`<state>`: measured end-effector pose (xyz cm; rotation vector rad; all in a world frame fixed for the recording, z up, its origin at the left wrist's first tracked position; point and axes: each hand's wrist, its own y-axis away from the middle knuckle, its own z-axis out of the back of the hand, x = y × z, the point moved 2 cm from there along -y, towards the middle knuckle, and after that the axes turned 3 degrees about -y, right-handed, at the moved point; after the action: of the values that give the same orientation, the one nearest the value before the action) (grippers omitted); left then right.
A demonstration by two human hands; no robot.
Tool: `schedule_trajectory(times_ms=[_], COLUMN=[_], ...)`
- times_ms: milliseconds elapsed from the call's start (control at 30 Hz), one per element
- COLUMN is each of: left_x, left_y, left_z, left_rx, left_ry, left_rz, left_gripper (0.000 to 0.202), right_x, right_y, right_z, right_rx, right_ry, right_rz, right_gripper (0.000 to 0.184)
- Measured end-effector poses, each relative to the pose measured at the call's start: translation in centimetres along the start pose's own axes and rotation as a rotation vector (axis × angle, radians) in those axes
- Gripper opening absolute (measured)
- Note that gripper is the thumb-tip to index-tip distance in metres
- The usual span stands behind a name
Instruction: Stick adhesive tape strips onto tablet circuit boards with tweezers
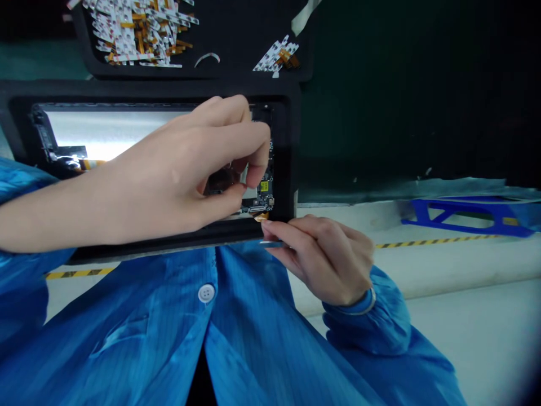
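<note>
A black foam fixture [169, 90] holds a flat display panel [114, 132] with a small green circuit board [264, 194] at its right end. My left hand [181, 169] reaches across from the left, with thumb and fingers pinched on a dark part [220, 181] over the board. The pinch hides much of that area. My right hand [325, 259] sits at the fixture's lower edge, its fingertips beside a small orange flex tab [261, 217]. A thin pale strip [270, 243] shows under those fingers.
Behind the fixture, a black tray [236, 63] holds a heap of white-and-orange flex strips [139, 34] and a smaller pile [276, 56]. A blue plastic rack [465, 217] and yellow-black floor tape [435, 242] lie to the right. My blue coat [127, 338] fills the bottom.
</note>
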<state>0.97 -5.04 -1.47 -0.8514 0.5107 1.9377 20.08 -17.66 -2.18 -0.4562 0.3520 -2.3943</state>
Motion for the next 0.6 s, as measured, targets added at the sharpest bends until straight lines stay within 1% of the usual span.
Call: schedule_trajectory(times_ms=[67, 200, 333, 600], left_x=[0.0, -0.1, -0.1, 0.5], left_y=[0.1, 0.2, 0.3, 0.6], left_z=[0.0, 0.0, -0.2, -0.3], left_rx=[0.005, 0.010, 0.005, -0.019], left_ry=[-0.005, -0.009, -0.029, -0.045], left_rz=[0.003, -0.010, -0.032, -0.065], left_gripper=[0.011, 0.011, 0.012, 0.019], right_x=[0.0, 0.2, 0.4, -0.3], right_y=[-0.1, -0.7, -1.2, -1.5], right_z=[0.1, 0.2, 0.2, 0.0], right_rx=[0.004, 0.016, 0.025, 0.055], right_ry=[0.017, 0.062, 0.096, 0.057], right_rz=[-0.019, -0.020, -0.028, -0.047], right_gripper=[0.010, 0.014, 0.011, 0.006])
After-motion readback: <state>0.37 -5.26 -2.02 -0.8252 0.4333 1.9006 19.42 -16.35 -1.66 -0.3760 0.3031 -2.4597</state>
